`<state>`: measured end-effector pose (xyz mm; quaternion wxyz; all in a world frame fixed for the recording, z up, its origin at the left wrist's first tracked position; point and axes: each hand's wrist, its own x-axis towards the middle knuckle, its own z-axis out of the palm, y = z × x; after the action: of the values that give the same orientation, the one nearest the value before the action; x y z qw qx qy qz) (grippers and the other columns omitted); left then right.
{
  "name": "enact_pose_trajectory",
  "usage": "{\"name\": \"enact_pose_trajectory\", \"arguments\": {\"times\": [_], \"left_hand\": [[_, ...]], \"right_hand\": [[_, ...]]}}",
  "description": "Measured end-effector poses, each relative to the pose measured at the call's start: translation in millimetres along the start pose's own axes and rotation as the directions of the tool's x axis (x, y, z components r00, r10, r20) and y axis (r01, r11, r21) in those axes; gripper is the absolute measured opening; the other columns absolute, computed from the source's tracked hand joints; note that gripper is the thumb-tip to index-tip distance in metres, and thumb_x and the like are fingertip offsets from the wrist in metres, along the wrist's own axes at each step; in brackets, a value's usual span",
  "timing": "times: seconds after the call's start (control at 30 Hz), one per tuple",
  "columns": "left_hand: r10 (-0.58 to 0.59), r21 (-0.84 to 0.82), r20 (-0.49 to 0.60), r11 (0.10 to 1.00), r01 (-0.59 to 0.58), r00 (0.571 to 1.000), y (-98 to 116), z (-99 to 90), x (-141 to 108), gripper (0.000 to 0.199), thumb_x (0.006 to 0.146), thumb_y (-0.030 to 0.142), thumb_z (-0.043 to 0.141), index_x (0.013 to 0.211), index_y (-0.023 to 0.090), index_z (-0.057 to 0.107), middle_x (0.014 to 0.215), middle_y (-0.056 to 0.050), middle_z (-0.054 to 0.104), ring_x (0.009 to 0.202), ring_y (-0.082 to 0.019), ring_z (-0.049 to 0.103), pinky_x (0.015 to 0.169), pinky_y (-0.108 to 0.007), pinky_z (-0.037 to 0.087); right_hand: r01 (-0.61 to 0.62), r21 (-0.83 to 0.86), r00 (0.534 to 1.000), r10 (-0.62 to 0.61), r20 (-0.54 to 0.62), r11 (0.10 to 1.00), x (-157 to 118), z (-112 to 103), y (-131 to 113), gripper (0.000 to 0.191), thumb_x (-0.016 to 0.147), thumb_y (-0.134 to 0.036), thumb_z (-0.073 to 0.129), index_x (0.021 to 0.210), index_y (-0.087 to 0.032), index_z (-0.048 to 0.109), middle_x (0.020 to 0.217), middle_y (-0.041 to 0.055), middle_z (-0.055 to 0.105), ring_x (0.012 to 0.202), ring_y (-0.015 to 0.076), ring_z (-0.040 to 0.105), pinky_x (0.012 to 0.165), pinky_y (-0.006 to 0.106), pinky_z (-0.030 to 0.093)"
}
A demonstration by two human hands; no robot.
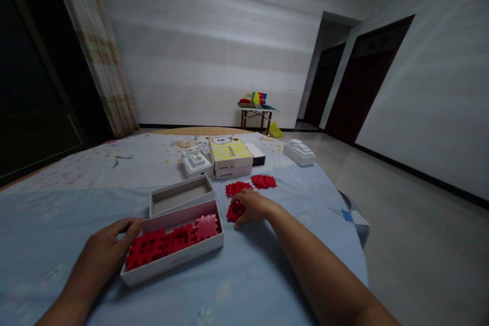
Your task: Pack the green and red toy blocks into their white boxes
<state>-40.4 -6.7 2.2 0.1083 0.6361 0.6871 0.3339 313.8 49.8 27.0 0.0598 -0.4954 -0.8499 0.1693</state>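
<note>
My left hand (109, 247) rests with curled fingers against the left end of a long white cardboard box (171, 260), touching its rim. The box holds a mass of red interlocking plastic pieces (153, 247) and a pinker piece (207, 226) at its right end. My right hand (255, 207) lies on the blue bedspread, with its fingers around a red interlocking piece (236, 211). Just beyond it lie two more red pieces (239, 188) (263, 181), apart from each other. A shallow white box lid (182, 196) sits behind the long box.
Farther up the bed stand a yellow-topped box stack (230, 158), a black-and-white box (255, 154) and white moulded inserts (196, 162) (299, 153). A binder clip with a blue tag (344, 215) hangs at the bed's right edge, above a tiled floor. A small table (256, 110) stands by the far wall.
</note>
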Motion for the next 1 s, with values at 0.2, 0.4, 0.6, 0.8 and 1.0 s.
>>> {"name": "enact_pose_trajectory", "arguments": {"times": [0.2,0.4,0.6,0.8,1.0], "left_hand": [[0.008,0.023,0.01,1.0,-0.008,1.0,5.1,-2.7,-2.9,0.042,0.076,0.051,0.047,0.089,0.018,0.07,0.093,-0.005,0.073,0.087,-0.021,0.066,0.079,-0.025,0.049],[-0.014,0.018,0.008,1.0,0.014,1.0,6.4,-2.9,-2.6,0.043,0.075,0.051,0.048,0.088,0.016,0.069,0.093,-0.006,0.073,0.087,-0.022,0.066,0.076,-0.024,0.049],[0.003,0.019,0.005,1.0,-0.003,1.0,0.9,-0.7,-1.2,0.043,0.075,0.052,0.047,0.088,0.018,0.069,0.092,-0.005,0.073,0.087,-0.021,0.066,0.077,-0.025,0.049],[0.025,-0.001,-0.006,1.0,-0.025,1.0,6.8,-0.4,-4.5,0.043,0.076,0.053,0.046,0.086,0.018,0.068,0.091,-0.004,0.073,0.087,-0.02,0.065,0.076,-0.023,0.047],[0.046,-0.036,-0.024,0.998,-0.047,0.999,7.7,0.4,-5.9,0.042,0.076,0.054,0.046,0.084,0.019,0.069,0.088,-0.002,0.073,0.085,-0.02,0.065,0.076,-0.023,0.047]], "right_hand": [[0.004,0.039,0.997,-0.001,-0.073,0.999,-0.7,-4.8,6.2,0.064,0.057,-0.034,0.076,0.116,-0.019,0.058,0.113,0.0108,0.058,0.103,0.0286,0.053,0.085,0.037,0.043],[-0.077,0.101,0.99,0.088,-0.114,0.992,-4.5,-15.2,25.4,0.072,0.055,-0.036,0.078,0.121,-0.021,0.055,0.116,0.0096,0.056,0.105,0.0267,0.053,0.086,0.034,0.043],[-0.065,-0.012,0.998,0.065,0.013,0.998,-3.2,-7.6,16.8,0.066,0.053,-0.043,0.076,0.113,-0.018,0.061,0.109,0.0107,0.061,0.092,0.0255,0.058,0.074,0.03,0.047],[-0.067,-0.078,0.997,0.07,0.032,0.995,-6.0,-7.4,5.2,0.06,0.058,-0.045,0.069,0.111,-0.017,0.06,0.106,0.0111,0.064,0.089,0.0263,0.061,0.07,0.03,0.047],[-0.002,0.01,1.0,0.002,-0.029,1.0,-5.1,-4.4,6.7,0.061,0.059,-0.031,0.069,0.117,-0.017,0.058,0.109,0.0112,0.062,0.095,0.0261,0.058,0.078,0.032,0.046]]}}
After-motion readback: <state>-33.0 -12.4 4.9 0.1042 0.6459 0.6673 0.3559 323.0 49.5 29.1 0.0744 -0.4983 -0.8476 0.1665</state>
